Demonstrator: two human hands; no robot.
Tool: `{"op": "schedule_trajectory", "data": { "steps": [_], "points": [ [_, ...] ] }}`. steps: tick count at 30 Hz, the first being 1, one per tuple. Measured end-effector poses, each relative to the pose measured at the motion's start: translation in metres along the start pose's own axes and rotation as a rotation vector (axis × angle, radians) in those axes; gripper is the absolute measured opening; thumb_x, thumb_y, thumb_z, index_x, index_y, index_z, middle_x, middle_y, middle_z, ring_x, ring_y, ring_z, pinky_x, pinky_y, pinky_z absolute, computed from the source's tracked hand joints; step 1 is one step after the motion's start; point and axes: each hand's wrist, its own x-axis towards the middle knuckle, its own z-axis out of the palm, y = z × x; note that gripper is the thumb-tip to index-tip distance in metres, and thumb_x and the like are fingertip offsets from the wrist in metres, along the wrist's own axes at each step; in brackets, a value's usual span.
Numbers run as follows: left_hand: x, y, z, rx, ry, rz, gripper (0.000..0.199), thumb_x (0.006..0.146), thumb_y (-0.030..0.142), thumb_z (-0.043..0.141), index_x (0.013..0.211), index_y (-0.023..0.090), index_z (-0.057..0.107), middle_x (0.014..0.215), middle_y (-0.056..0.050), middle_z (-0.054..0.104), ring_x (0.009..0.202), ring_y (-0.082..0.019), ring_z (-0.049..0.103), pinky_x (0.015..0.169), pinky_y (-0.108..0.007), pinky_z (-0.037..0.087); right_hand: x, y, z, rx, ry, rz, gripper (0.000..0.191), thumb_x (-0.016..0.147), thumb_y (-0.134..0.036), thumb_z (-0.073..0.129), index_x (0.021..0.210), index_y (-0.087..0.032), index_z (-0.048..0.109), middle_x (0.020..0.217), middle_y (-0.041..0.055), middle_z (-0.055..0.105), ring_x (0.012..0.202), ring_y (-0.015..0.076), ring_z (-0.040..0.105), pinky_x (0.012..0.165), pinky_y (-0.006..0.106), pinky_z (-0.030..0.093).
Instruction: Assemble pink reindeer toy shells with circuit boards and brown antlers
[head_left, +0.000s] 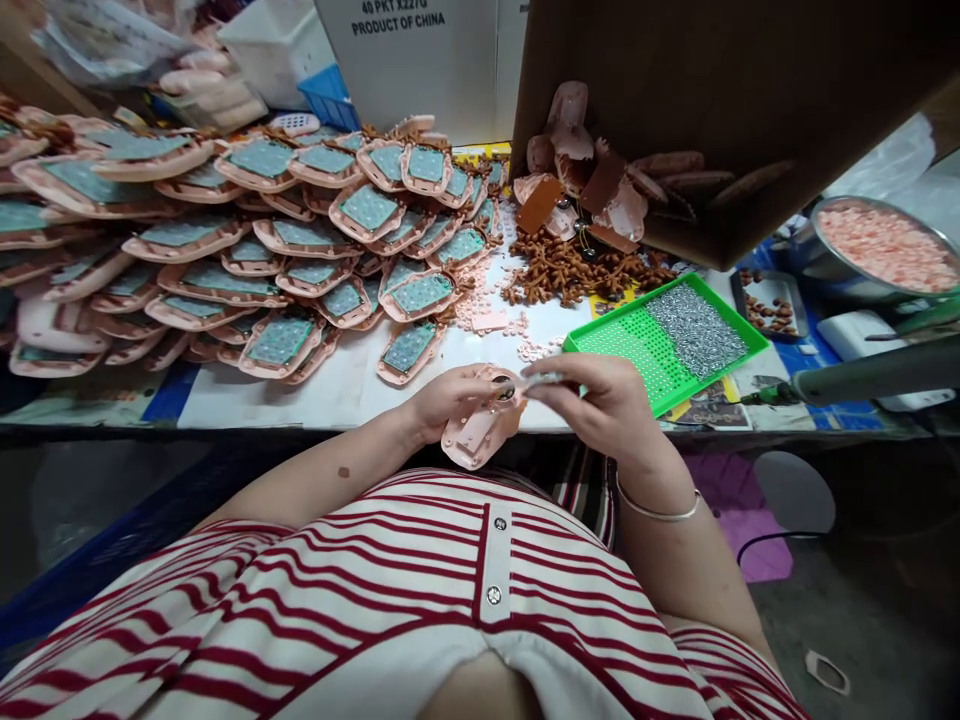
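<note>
Your left hand [452,396] holds a seemingly unfinished shell [472,437]; your right hand [609,398] pinches a blurred piece [544,379]. Board-fitted shells [367,210] pile at ten o'clock.

the bench [345,408] carries a white covering at its front centre. left section: layered pile of pink casings [367,207] with teal panels. centre: brown branched parts [551,280] and small loose pink pieces [536,348]. right section: perforated green tray [611,350], tilted in plan; small metal tray [801,318] behind it. floor [885,630]: one pink frame [840,683].
</note>
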Motion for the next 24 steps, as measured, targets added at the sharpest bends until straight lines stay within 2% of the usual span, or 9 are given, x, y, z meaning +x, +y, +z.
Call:
{"op": "schedule_trajectory", "data": {
  "steps": [2, 4, 6, 10, 14, 17, 20, 24],
  "points": [
    [-0.002, -0.003, -0.001, -0.040, -0.030, -0.043, 0.043, 0.069, 0.045, 0.081, 0.094, 0.012, 0.071, 0.081, -0.007, 0.073, 0.068, -0.018, 0.067, 0.067, -0.028, 0.052, 0.006, 0.004, 0.008, -0.103, 0.164, 0.029, 0.032, 0.090, -0.042, 0.064, 0.069, -0.018, 0.069, 0.057, -0.0018, 0.057, 0.054, 0.0080, 0.047, 0.054, 0.024, 0.035],
    [-0.004, -0.004, 0.000, -0.025, -0.087, -0.063, 0.055, 0.072, 0.059, 0.076, 0.096, 0.011, 0.069, 0.081, -0.009, 0.072, 0.067, -0.020, 0.068, 0.064, -0.030, 0.052, 0.009, 0.008, 0.016, -0.115, 0.300, 0.114, 0.044, 0.088, -0.046, 0.065, 0.056, -0.017, 0.058, 0.052, -0.0047, 0.042, 0.051, 0.0066, 0.035, 0.051, 0.025, 0.029],
    [-0.006, -0.004, 0.002, 0.051, -0.104, -0.035, 0.055, 0.068, 0.057, 0.080, 0.095, 0.011, 0.067, 0.078, -0.008, 0.071, 0.064, -0.018, 0.066, 0.061, -0.028, 0.049, 0.010, 0.012, 0.022, -0.084, 0.384, 0.221, 0.050, 0.085, -0.050, 0.068, 0.052, -0.018, 0.048, 0.051, -0.0063, 0.033, 0.051, 0.0060, 0.028, 0.049, 0.025, 0.023],
    [-0.008, 0.000, 0.010, 0.159, 0.004, 0.018, 0.043, 0.066, 0.033, 0.087, 0.096, 0.012, 0.064, 0.080, -0.004, 0.071, 0.067, -0.015, 0.066, 0.066, -0.026, 0.049, 0.009, 0.017, 0.028, -0.007, 0.412, 0.394, 0.049, 0.080, -0.056, 0.070, 0.056, -0.018, 0.051, 0.051, -0.0054, 0.042, 0.051, 0.0070, 0.033, 0.047, 0.024, 0.024],
    [-0.007, 0.003, 0.014, 0.148, 0.032, 0.009, 0.036, 0.070, 0.034, 0.082, 0.091, 0.012, 0.063, 0.073, -0.002, 0.069, 0.060, -0.013, 0.063, 0.062, -0.026, 0.048, 0.005, 0.023, 0.028, 0.059, 0.460, 0.470, 0.046, 0.078, -0.057, 0.071, 0.059, -0.018, 0.056, 0.053, -0.0035, 0.051, 0.051, 0.0080, 0.041, 0.048, 0.024, 0.028],
    [-0.006, 0.003, 0.013, 0.150, 0.037, 0.003, 0.034, 0.071, 0.036, 0.080, 0.088, 0.012, 0.063, 0.070, -0.002, 0.068, 0.056, -0.013, 0.061, 0.057, -0.025, 0.047, 0.000, 0.028, 0.027, 0.074, 0.500, 0.494, 0.043, 0.078, -0.056, 0.071, 0.063, -0.018, 0.058, 0.054, -0.0040, 0.051, 0.050, 0.0085, 0.042, 0.048, 0.024, 0.030],
    [-0.005, 0.001, 0.011, 0.153, 0.058, 0.001, 0.035, 0.071, 0.036, 0.081, 0.090, 0.012, 0.063, 0.072, -0.002, 0.069, 0.057, -0.013, 0.062, 0.057, -0.025, 0.047, -0.004, 0.031, 0.029, 0.047, 0.506, 0.491, 0.034, 0.080, -0.051, 0.070, 0.075, -0.019, 0.062, 0.058, -0.0038, 0.056, 0.053, 0.0096, 0.045, 0.049, 0.025, 0.034],
    [-0.005, -0.001, 0.008, 0.149, 0.042, 0.007, 0.032, 0.073, 0.033, 0.080, 0.090, 0.012, 0.065, 0.076, -0.004, 0.070, 0.061, -0.014, 0.064, 0.060, -0.025, 0.048, -0.006, 0.034, 0.035, -0.105, 0.514, 0.396, 0.025, 0.082, -0.044, 0.069, 0.088, -0.021, 0.063, 0.066, -0.0030, 0.059, 0.057, 0.0106, 0.049, 0.052, 0.026, 0.039]
  ]
}}
